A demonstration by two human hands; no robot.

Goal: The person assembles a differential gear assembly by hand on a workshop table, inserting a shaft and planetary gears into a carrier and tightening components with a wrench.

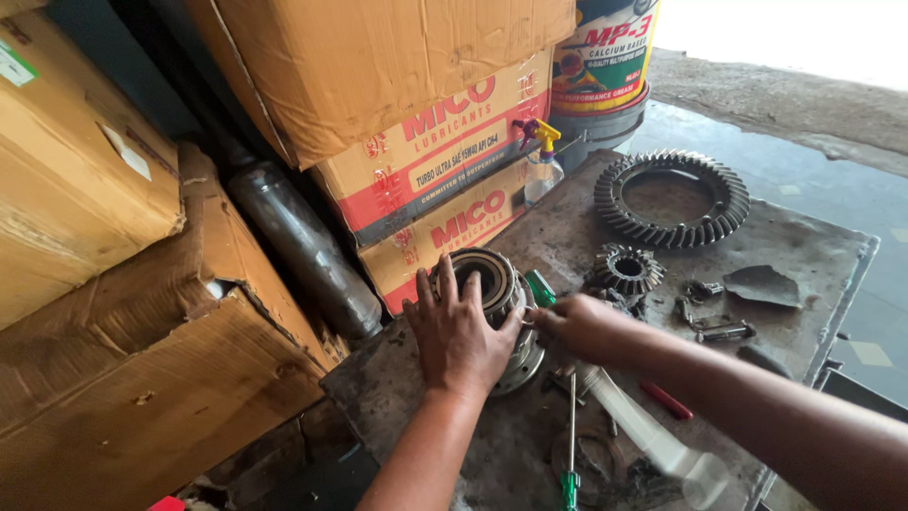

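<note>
A grimy metal surface [813, 251] carries a large ring gear [672, 199], a small bevel gear [625, 269], a round hub assembly [492, 312], a spray bottle [542, 166] and a green-handled screwdriver [570, 445].
</note>
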